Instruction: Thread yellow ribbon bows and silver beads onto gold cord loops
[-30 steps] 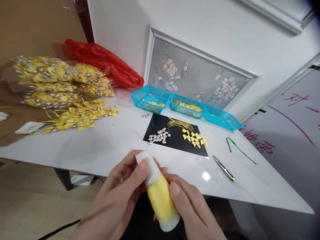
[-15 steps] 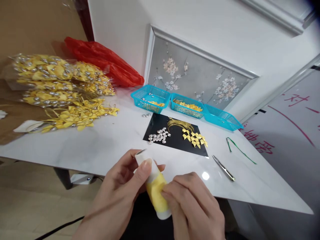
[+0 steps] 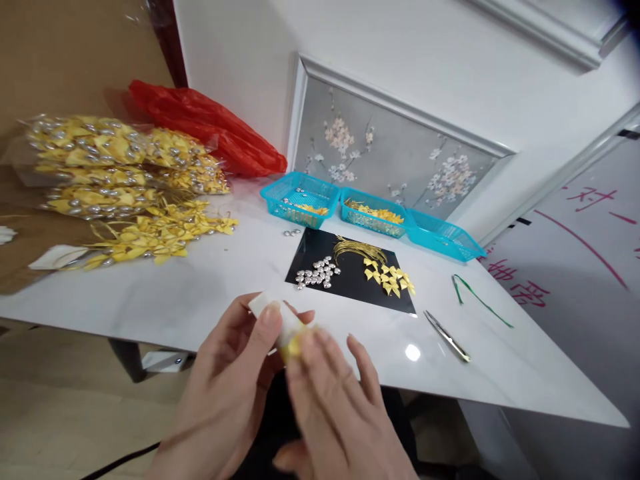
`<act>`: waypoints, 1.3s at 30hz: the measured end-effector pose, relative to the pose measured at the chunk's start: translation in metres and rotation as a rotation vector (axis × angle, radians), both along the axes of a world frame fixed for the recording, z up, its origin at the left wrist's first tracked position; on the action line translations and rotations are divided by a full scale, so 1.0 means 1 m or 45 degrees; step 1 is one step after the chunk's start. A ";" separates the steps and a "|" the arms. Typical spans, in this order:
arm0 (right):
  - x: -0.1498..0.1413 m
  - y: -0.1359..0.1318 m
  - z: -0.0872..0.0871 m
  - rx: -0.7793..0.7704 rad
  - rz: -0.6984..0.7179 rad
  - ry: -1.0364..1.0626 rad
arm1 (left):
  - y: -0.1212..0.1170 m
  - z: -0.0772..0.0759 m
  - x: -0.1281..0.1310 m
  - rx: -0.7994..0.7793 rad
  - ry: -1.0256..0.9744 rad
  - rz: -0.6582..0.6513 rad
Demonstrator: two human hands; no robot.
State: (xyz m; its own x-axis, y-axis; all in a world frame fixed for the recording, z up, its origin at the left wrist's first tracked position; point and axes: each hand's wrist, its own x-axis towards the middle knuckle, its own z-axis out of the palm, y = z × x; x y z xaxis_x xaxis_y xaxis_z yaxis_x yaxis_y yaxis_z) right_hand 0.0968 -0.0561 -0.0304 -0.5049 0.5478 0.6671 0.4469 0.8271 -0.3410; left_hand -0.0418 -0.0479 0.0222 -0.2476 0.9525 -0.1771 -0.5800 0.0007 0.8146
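My left hand (image 3: pixel 235 373) is closed around the white end of a tube with a yellow band wrapped around it (image 3: pixel 263 305), its thumb pressed on top. My right hand (image 3: pixel 333 393) lies over the yellow part with its fingers stretched out and somewhat blurred. Only a bit of yellow shows at its fingertips, and the tube's lower end is hidden. Beyond the hands, a black sheet (image 3: pixel 345 288) bears silver beads (image 3: pixel 317 273), a bundle of gold wires (image 3: pixel 357 249) and yellow petal pieces (image 3: pixel 390 277).
Three blue baskets (image 3: pixel 300 212) line the back of the table, beneath a framed flower picture (image 3: pixel 400 133). Tweezers (image 3: pixel 447 337) and a green tie (image 3: pixel 483 301) lie at right. Bagged yellow sprays (image 3: pixel 95 160), loose sprays (image 3: pixel 160 233) and a red plastic bag (image 3: pixel 210 127) occupy the left.
My right hand has gone from gripping the tube's side, through a pinch at the yellow band, to lying flat across it. The tube has shifted slightly left in my left hand.
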 end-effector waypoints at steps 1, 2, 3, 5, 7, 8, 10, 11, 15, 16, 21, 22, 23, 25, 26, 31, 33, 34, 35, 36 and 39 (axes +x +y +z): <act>0.000 -0.002 -0.004 -0.034 0.098 -0.040 | 0.000 0.000 0.000 -0.025 -0.008 0.007; 0.001 -0.004 -0.005 -0.092 0.178 -0.054 | 0.000 0.001 -0.001 -0.037 -0.009 0.016; 0.004 -0.007 -0.003 -0.156 0.224 -0.038 | 0.000 0.002 -0.001 -0.042 -0.003 0.028; 0.014 -0.010 0.008 -0.223 0.163 0.092 | -0.001 0.003 0.000 -0.016 0.016 0.071; 0.022 -0.009 0.022 -0.196 -0.053 0.299 | -0.002 0.004 0.001 0.010 0.037 0.079; 0.023 -0.008 0.029 -0.192 -0.166 0.381 | -0.002 0.005 0.001 0.027 0.062 0.076; 0.021 -0.003 0.038 -0.283 -0.301 0.456 | -0.003 0.006 0.003 0.071 0.129 0.069; 0.018 0.000 0.040 -0.380 -0.310 0.453 | -0.003 0.006 0.004 0.085 0.161 0.074; 0.005 0.009 0.035 -0.788 -0.098 0.473 | -0.005 0.006 0.007 0.085 0.196 0.179; 0.004 0.009 0.033 -0.863 -0.072 0.514 | -0.005 0.005 0.007 0.078 0.197 0.187; 0.010 -0.001 0.031 -1.351 -0.003 0.776 | -0.005 0.003 -0.004 0.048 0.141 -0.043; 0.012 -0.003 0.033 -1.450 0.049 0.817 | -0.005 0.003 -0.006 0.055 0.115 -0.101; 0.014 -0.004 0.036 -1.533 0.104 0.854 | -0.005 0.004 -0.007 0.068 0.093 -0.156; 0.016 -0.004 0.042 -1.644 0.205 0.902 | -0.005 0.006 -0.009 0.106 0.062 -0.237; 0.017 -0.003 0.044 -1.673 0.238 0.913 | -0.005 0.008 -0.009 0.120 0.052 -0.270; 0.014 -0.001 0.052 -1.720 0.308 0.959 | -0.003 0.012 -0.007 0.130 -0.018 -0.336; 0.012 -0.003 0.052 -1.754 0.310 0.980 | -0.003 0.012 -0.006 0.127 -0.031 -0.349; 0.010 -0.004 0.050 -1.761 0.301 0.984 | -0.003 0.012 -0.006 0.124 -0.032 -0.348; 0.009 -0.005 0.049 -1.746 0.276 0.983 | -0.003 0.011 -0.006 0.116 -0.028 -0.335; 0.009 -0.006 0.046 -1.693 0.232 0.974 | -0.003 0.011 -0.006 0.107 -0.019 -0.302; 0.010 -0.002 0.040 -1.296 0.065 0.852 | -0.002 0.010 -0.005 0.089 0.037 -0.161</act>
